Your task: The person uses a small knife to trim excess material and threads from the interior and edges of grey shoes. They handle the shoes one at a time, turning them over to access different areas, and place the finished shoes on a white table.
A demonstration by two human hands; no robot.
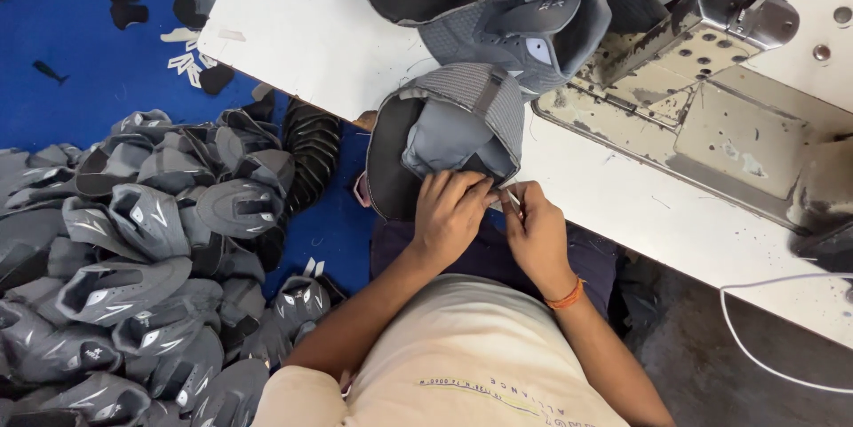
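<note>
A grey shoe upper (449, 129) with a black lining hangs over the near edge of the white sewing table (302, 27). My left hand (450, 211) grips its lower edge with the fingers curled onto the fabric. My right hand (536, 230), with an orange band at the wrist, pinches a small thin tool (513, 199) right at the same edge. The two hands touch each other. What the tool's tip does is hidden between the fingers.
Two more grey uppers (498, 0) lie further back on the table, beside the worn sewing machine (702, 63). A large pile of grey uppers (151, 258) lies on the blue floor at the left. A white cable (755, 338) loops at the right.
</note>
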